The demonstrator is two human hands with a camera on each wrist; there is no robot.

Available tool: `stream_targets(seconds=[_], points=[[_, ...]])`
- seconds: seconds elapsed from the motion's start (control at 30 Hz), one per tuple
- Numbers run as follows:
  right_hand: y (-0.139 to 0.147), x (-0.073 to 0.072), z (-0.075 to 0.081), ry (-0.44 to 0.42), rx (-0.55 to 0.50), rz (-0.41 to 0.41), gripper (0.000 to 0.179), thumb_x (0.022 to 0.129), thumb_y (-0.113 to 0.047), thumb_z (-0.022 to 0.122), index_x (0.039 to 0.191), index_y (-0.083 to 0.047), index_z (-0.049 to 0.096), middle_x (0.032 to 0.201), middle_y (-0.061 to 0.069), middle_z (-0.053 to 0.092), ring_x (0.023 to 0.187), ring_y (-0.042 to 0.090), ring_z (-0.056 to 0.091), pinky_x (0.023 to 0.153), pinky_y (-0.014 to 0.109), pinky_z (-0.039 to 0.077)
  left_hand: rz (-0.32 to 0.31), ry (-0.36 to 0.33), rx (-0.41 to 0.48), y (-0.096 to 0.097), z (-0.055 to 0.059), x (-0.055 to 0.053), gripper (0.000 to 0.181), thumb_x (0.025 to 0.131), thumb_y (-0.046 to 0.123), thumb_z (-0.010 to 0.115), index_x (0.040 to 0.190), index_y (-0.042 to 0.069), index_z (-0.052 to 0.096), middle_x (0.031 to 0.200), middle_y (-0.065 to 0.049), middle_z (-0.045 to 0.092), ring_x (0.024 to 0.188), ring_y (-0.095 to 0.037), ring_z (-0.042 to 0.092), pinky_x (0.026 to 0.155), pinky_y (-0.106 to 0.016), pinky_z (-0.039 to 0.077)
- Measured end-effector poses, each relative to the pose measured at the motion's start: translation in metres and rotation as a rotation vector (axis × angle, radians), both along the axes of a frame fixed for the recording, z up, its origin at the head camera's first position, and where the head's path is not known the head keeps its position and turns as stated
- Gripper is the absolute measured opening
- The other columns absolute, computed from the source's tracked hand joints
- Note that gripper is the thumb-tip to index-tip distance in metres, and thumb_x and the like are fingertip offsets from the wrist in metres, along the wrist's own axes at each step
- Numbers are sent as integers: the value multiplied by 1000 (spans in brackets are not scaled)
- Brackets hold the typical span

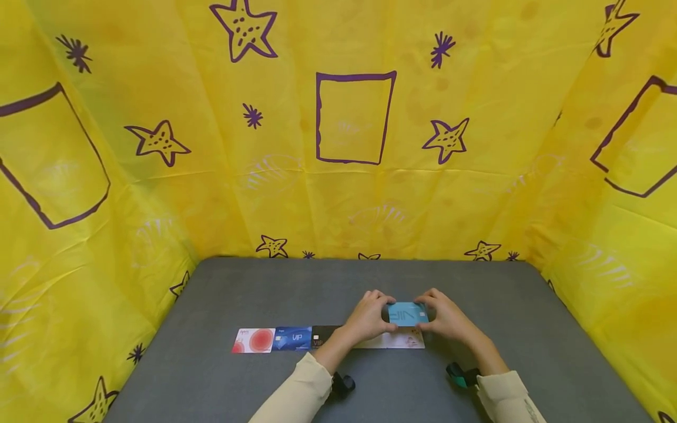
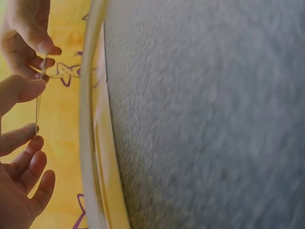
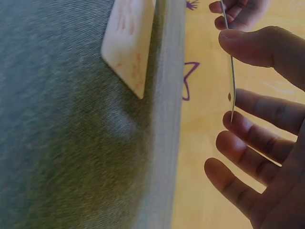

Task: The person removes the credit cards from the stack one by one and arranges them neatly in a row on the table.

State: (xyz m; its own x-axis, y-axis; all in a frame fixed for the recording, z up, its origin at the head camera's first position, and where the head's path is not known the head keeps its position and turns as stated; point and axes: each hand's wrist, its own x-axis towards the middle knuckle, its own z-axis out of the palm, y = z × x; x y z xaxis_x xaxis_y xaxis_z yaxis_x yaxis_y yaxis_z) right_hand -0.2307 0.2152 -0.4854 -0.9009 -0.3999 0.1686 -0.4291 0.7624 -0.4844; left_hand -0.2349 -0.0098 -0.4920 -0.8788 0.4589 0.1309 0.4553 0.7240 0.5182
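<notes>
A light blue card (image 1: 406,314) with large lettering is held above the table between both hands. My left hand (image 1: 367,317) pinches its left end between thumb and fingers, and my right hand (image 1: 446,315) pinches the right end. Both wrist views show the card nearly edge-on, a thin strip (image 3: 232,81) clear of the tabletop. Just below lies a row of cards: a white card with red circles (image 1: 255,341), a blue VIP card (image 1: 293,338), a black card (image 1: 319,336) and a pale card (image 1: 412,338) at the right end. My left hand and forearm hide part of the row.
The grey table (image 1: 264,294) reaches back to yellow fabric walls (image 1: 354,205) with purple star drawings, which enclose it at the back and both sides. Dark straps (image 1: 344,385) hang by both wrists, below the cream sleeves (image 1: 296,390).
</notes>
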Motion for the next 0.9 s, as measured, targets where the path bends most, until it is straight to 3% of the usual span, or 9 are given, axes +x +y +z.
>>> stream_targets(seconds=[0.47,0.9], points=[[18,12,-10,-17,-42,-26,47,71,-20,85,112,-2,68,103,6,57,81,12,46,68,25,40,-11,-22,-23,19,-8,7,51,77,32,81,123,16,66,111,-2,59,96,-15,50,78,-23,43],[38,18,-15,-82,-34,-26,47,71,-22,85,111,-5,68,105,4,58,85,12,50,72,27,43,-38,-12,-45,37,-14,11,51,74,36,82,119,16,68,108,-1,62,95,-14,51,80,-23,41]])
